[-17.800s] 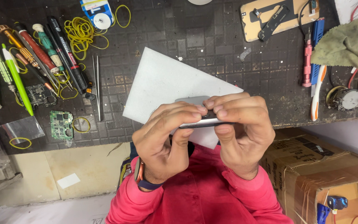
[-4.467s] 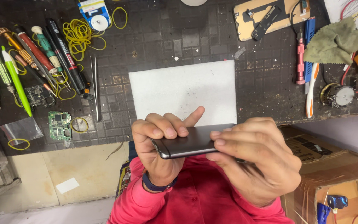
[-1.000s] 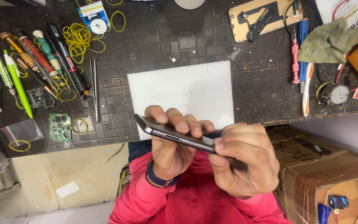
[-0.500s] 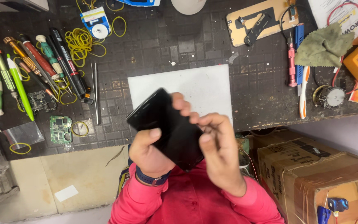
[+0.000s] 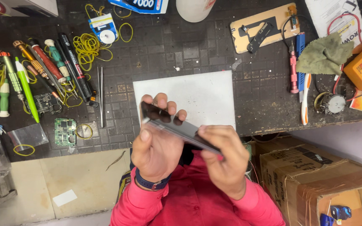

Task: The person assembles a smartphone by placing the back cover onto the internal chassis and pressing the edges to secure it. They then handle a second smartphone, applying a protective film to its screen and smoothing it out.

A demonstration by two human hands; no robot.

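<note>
Both my hands gripping a dark phone (image 5: 181, 127) edge-on, left hand (image 5: 156, 150) and right hand (image 5: 227, 161) pinching its ends, white mat (image 5: 214, 94) beyond on my surface (image 5: 168, 50).

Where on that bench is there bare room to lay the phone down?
The white sheet beyond the phone is mostly bare, as is the dark mat between the yellow rubber bands and the phone back cover. The screwdrivers at one end are crowded.
</note>
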